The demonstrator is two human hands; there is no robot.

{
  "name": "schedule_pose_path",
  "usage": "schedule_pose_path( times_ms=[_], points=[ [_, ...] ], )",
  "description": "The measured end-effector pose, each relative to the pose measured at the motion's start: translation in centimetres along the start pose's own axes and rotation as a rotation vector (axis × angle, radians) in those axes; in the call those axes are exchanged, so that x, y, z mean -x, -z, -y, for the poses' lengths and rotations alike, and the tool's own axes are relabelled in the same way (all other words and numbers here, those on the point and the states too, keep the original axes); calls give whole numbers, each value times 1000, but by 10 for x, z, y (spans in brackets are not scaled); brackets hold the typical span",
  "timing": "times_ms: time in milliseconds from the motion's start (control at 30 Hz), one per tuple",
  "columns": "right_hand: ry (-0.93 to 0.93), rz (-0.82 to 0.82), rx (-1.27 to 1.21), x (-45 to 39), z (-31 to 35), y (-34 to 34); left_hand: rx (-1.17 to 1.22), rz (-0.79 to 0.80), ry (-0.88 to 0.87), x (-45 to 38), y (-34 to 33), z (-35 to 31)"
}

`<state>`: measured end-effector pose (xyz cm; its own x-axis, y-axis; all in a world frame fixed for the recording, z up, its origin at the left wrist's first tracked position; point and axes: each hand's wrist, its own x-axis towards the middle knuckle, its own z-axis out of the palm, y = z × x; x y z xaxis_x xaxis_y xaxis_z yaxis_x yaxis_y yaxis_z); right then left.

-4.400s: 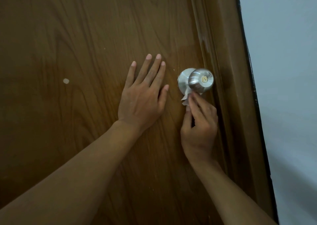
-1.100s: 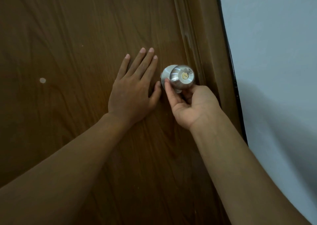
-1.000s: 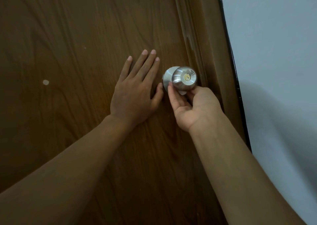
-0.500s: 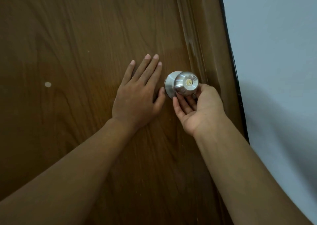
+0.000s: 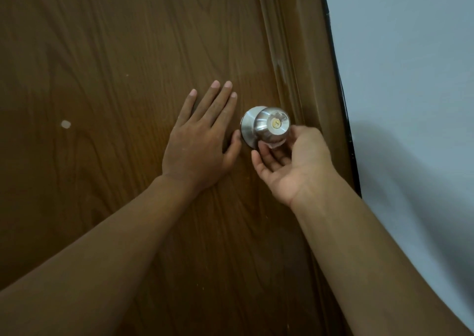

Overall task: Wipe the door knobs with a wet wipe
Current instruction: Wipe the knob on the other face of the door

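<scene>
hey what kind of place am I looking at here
Probably indoors in a home or similar building: a brown wood-grain door with a round metal keyed knob, its frame, and a plain pale painted wall.

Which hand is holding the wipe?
The right hand, under the door knob, pinches the wet wipe against it. The left hand lies flat on the door.

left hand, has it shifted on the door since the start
No. The left hand stays flat on the door, just left of the knob.
</scene>
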<state>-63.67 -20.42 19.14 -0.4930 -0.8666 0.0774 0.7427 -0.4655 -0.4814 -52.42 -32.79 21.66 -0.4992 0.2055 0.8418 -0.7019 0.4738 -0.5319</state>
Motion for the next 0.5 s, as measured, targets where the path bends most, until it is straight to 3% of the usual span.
schedule_pose_path(
  times_ms=[100, 233, 500],
  points=[
    [-80, 66, -255, 5, 3, -4, 12, -3, 2, 0, 0, -1],
    [-109, 53, -402, 13, 3, -14, 21, -13, 5, 0, 0, 0],
    [-153, 43, -394, 8, 7, -10, 26, -4, 8, 1, 0, 0]
  ],
)
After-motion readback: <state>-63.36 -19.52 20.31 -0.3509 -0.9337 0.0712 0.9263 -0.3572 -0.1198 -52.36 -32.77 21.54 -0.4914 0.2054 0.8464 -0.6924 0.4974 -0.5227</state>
